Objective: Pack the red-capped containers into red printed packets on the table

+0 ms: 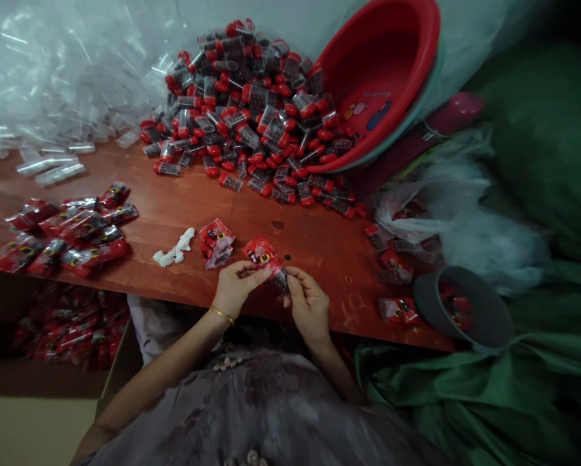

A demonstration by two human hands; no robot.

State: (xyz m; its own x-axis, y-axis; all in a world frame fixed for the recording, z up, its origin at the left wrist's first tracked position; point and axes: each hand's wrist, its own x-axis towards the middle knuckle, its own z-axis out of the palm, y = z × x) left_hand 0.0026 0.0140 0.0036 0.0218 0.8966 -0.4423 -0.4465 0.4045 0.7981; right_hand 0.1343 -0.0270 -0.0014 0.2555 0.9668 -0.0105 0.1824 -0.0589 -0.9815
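Observation:
At the table's front edge, my left hand [236, 285] pinches a small red printed packet [262, 252] between thumb and fingers. My right hand [308, 301] is closed on the packet's lower right end, where something dark [279, 279] shows through clear film. Just left of the packet lies a stack of flat red printed wrappers [216, 241]. Beside that stack is a crumpled white scrap [175, 248]. Filled red packets [79, 233] lie in a loose pile at the table's left.
A heap of clear tubes with red caps and dark contents [252, 103] covers the back middle. A red basin [378, 71] leans beside it. Clear empty sleeves [57, 77] fill the back left. A grey bowl [465, 310] stands right; a box of red packets [77, 330] sits below left.

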